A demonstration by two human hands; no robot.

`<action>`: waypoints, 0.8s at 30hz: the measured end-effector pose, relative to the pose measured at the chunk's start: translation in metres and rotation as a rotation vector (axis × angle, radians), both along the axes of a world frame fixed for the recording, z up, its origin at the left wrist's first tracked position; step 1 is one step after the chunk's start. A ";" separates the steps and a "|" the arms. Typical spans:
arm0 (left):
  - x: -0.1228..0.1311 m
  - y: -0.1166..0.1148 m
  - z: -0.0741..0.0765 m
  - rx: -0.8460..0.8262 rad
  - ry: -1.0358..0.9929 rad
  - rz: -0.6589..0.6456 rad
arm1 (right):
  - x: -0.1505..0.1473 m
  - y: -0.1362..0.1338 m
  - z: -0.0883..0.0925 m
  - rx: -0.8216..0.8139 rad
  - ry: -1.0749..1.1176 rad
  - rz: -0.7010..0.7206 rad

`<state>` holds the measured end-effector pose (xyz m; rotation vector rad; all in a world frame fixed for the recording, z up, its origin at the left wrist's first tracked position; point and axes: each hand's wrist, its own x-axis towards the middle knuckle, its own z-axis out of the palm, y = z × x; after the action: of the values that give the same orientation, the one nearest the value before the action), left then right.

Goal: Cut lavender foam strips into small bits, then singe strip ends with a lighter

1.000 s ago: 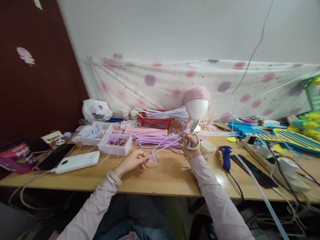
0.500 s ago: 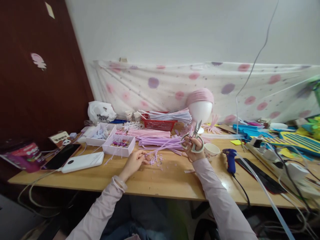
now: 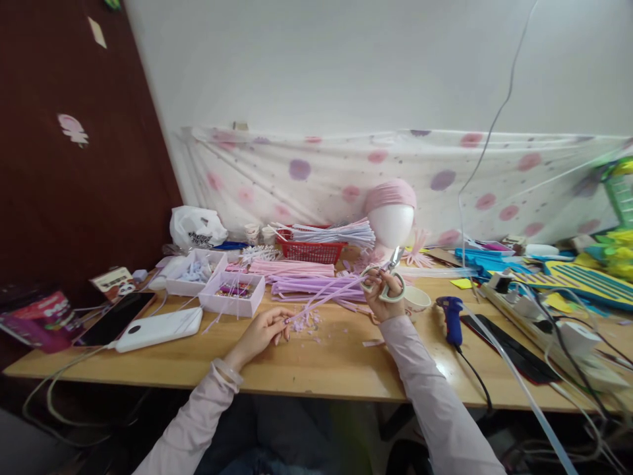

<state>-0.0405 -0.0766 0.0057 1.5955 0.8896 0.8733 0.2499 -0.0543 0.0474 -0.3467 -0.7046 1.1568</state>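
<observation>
While the left hand (image 3: 264,333) pinches the end of a skinny purple strip (image 3: 326,301) out in front of the red basket (image 3: 312,253), little purple scraps (image 3: 307,321) litter the tabletop (image 3: 341,376) on that same side of it. The strip runs over to the right hand (image 3: 386,300), which grasps scissors (image 3: 395,258) in front of the basket and off to its right (can't really tell if it's gripping the strip too). Closer to the basket there's a purple bundle (image 3: 316,286), then a pink bundle (image 3: 291,268), and right of it sits a white head form (image 3: 391,225).
</observation>
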 end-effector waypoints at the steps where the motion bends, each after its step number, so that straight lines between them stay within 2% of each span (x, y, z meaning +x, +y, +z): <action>1: 0.000 -0.002 0.002 -0.003 -0.006 -0.043 | 0.001 0.000 0.000 0.006 0.022 0.005; 8: -0.007 -0.011 0.008 -0.040 -0.033 -0.171 | 0.008 0.003 -0.001 0.041 0.091 0.049; 14: -0.013 -0.018 0.004 -0.215 0.016 -0.229 | 0.009 0.004 -0.005 0.037 0.014 0.036; 17: -0.006 -0.012 0.005 -0.177 0.014 -0.124 | 0.011 0.004 -0.004 0.046 -0.001 0.050; 20: 0.006 -0.002 0.009 -0.136 -0.037 -0.023 | 0.013 0.003 -0.003 0.046 0.093 0.090; 24: 0.018 0.002 0.009 -0.208 -0.336 0.254 | 0.017 0.002 -0.001 0.075 0.221 0.134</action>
<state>-0.0230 -0.0743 0.0149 1.1305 0.9178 1.1477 0.2667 -0.0525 0.0463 -0.1074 -0.5818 1.2697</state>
